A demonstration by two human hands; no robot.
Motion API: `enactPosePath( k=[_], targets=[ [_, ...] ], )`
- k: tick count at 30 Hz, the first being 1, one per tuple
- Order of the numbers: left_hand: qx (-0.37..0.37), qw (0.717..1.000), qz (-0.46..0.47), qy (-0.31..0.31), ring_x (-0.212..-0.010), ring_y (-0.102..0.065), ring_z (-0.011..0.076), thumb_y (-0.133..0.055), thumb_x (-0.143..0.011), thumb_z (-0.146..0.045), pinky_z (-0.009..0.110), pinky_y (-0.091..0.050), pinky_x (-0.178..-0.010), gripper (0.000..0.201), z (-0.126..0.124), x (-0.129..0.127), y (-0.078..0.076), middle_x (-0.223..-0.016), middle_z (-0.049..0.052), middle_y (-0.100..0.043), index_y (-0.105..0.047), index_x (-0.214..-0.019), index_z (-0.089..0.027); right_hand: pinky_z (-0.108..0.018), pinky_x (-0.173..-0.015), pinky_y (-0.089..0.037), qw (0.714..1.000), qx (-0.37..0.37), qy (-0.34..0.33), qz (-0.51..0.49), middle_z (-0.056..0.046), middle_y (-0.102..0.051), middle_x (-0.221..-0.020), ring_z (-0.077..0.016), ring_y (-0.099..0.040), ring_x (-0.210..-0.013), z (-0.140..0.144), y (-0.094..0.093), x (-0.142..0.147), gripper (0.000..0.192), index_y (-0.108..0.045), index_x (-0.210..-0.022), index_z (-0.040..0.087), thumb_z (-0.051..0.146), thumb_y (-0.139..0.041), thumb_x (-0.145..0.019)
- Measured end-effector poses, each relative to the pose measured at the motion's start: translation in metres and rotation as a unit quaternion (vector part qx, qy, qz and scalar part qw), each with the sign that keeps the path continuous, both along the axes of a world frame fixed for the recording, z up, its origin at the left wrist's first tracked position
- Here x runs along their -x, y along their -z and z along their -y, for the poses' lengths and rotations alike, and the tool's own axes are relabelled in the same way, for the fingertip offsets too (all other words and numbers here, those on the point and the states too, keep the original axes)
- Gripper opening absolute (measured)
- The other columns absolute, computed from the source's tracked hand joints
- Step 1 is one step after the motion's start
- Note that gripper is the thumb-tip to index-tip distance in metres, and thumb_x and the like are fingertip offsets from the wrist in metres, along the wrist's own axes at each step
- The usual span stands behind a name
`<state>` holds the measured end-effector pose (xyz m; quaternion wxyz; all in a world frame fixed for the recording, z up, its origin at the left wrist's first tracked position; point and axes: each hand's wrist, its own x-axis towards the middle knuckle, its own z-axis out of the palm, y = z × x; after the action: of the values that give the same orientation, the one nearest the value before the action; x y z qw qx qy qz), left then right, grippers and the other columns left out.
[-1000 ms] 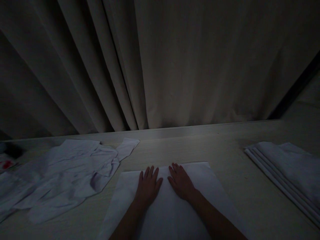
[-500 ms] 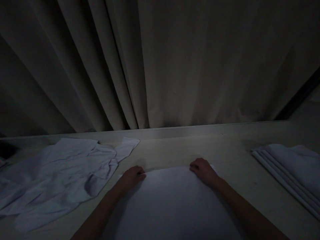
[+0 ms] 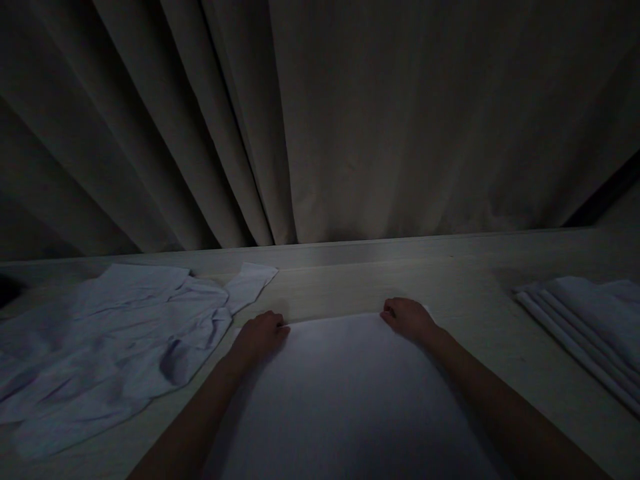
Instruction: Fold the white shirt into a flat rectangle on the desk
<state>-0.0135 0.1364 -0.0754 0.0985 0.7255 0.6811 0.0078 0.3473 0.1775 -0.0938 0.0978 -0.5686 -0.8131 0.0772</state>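
Note:
A smooth white cloth (image 3: 345,387) spreads out in front of me, its far edge pulled straight between my hands. My left hand (image 3: 263,335) pinches that edge near its left corner, fingers closed. At the right end of the same edge, my right hand (image 3: 407,319) grips the cloth between thumb and fingers. What kind of cloth it is I cannot make out; its near part runs out of the bottom of the view. Small white bits of fabric show just beyond both hands.
On the left lies a crumpled white garment (image 3: 125,333) with a flap reaching toward the middle. Folded white cloths (image 3: 590,320) are stacked at the right edge. Behind the pale tabletop (image 3: 340,283) hangs a long curtain (image 3: 350,120). The light is dim.
The whole scene sits slightly higher in view as the camera has tipped. Both hands keep hold of the cloth's far edge, with little other movement.

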Motion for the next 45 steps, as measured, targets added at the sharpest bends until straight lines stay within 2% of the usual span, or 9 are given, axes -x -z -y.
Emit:
enactPosePath(
  k=[4, 7, 10, 13, 16, 21, 32, 39, 45],
  targets=[
    [-0.064, 0.995, -0.059, -0.042, -0.101, -0.056, 0.0305, -0.041, -0.082, -0.036, 0.047, -0.039, -0.087, 0.033, 0.014, -0.011, 0.002, -0.102, 0.015, -0.064, -0.060, -0.099, -0.016, -0.037, -0.083, -0.042, 0.995, -0.088, 0.022, 0.038, -0.014, -0.063, -0.096, -0.0247, -0.057, -0.092, 0.011, 0.007, 0.008, 0.025, -0.065, -0.093, 0.015, 0.029, -0.045, -0.086],
    [-0.128, 0.990, -0.047, 0.020, -0.107, -0.054, 0.0279, -0.034, -0.088, -0.032, 0.046, -0.037, -0.093, 0.035, 0.031, -0.034, 0.003, -0.110, 0.014, -0.062, -0.060, -0.106, -0.017, -0.038, -0.093, -0.041, 0.991, -0.137, 0.009, -0.001, -0.012, -0.064, -0.104, -0.0232, -0.055, -0.100, 0.024, 0.012, 0.025, 0.027, -0.064, -0.100, 0.016, 0.024, -0.041, -0.087],
    [-0.133, 0.986, 0.012, 0.102, -0.119, -0.049, 0.0247, -0.031, -0.091, -0.037, 0.043, -0.035, -0.101, 0.041, 0.043, -0.062, 0.018, -0.127, 0.012, -0.058, -0.056, -0.119, -0.019, -0.037, -0.102, -0.038, 0.991, -0.112, -0.059, -0.047, -0.010, -0.061, -0.120, -0.0214, -0.052, -0.112, 0.039, 0.021, 0.048, 0.035, -0.061, -0.115, 0.016, 0.027, -0.038, -0.090],
    [-0.129, 0.986, 0.027, 0.097, -0.132, -0.039, 0.0262, -0.031, -0.092, -0.044, 0.048, -0.029, -0.109, 0.051, 0.045, -0.076, 0.039, -0.141, 0.013, -0.047, -0.047, -0.131, -0.017, -0.039, -0.105, -0.036, 0.992, -0.081, -0.080, -0.049, -0.012, -0.056, -0.129, -0.0229, -0.048, -0.120, 0.048, 0.030, 0.062, 0.042, -0.055, -0.125, 0.014, 0.033, -0.036, -0.092],
    [-0.153, 0.983, 0.022, 0.101, -0.132, -0.039, 0.0256, -0.031, -0.091, -0.046, 0.047, -0.029, -0.110, 0.053, 0.041, -0.074, 0.052, -0.142, 0.012, -0.046, -0.044, -0.133, -0.017, -0.043, -0.106, -0.035, 0.992, -0.078, -0.084, -0.043, -0.013, -0.055, -0.131, -0.0246, -0.047, -0.122, 0.049, 0.035, 0.062, 0.044, -0.052, -0.128, 0.014, 0.035, -0.036, -0.092],
    [-0.167, 0.981, 0.004, 0.097, -0.136, -0.034, 0.0260, -0.027, -0.092, -0.047, 0.049, -0.024, -0.113, 0.056, 0.046, -0.070, 0.055, -0.146, 0.011, -0.042, -0.038, -0.138, -0.017, -0.044, -0.109, -0.033, 0.993, -0.074, -0.084, -0.044, -0.014, -0.050, -0.137, -0.0256, -0.043, -0.126, 0.051, 0.036, 0.056, 0.049, -0.045, -0.134, 0.011, 0.036, -0.034, -0.093],
    [-0.193, 0.973, -0.036, 0.120, -0.137, -0.033, 0.0259, -0.030, -0.091, -0.047, 0.049, -0.027, -0.111, 0.056, 0.120, -0.073, 0.060, -0.146, 0.008, -0.041, -0.033, -0.140, -0.020, -0.043, -0.113, -0.028, 0.994, -0.050, -0.099, -0.022, -0.012, -0.034, -0.148, -0.0237, -0.030, -0.137, 0.117, 0.041, 0.044, 0.055, -0.034, -0.142, 0.013, 0.041, -0.031, -0.095],
    [-0.203, 0.977, -0.039, 0.058, -0.139, -0.026, 0.0319, -0.029, -0.090, -0.051, 0.055, -0.025, -0.112, 0.061, 0.142, -0.078, 0.040, -0.149, 0.012, -0.036, -0.034, -0.141, -0.018, -0.047, -0.116, -0.019, 0.992, -0.076, -0.096, -0.005, -0.011, -0.021, -0.153, -0.0255, -0.017, -0.141, 0.147, 0.023, 0.054, 0.058, -0.025, -0.145, 0.014, 0.044, -0.026, -0.095],
    [-0.165, 0.986, -0.034, 0.003, -0.138, -0.023, 0.0397, -0.027, -0.085, -0.063, 0.067, -0.016, -0.108, 0.071, 0.146, -0.085, 0.061, -0.151, 0.012, -0.031, -0.028, -0.143, -0.022, -0.049, -0.116, -0.015, 0.996, -0.035, -0.084, -0.002, -0.010, -0.025, -0.152, -0.0263, -0.020, -0.140, 0.154, 0.038, 0.061, 0.060, -0.029, -0.144, 0.017, 0.051, -0.024, -0.094]
  ],
)
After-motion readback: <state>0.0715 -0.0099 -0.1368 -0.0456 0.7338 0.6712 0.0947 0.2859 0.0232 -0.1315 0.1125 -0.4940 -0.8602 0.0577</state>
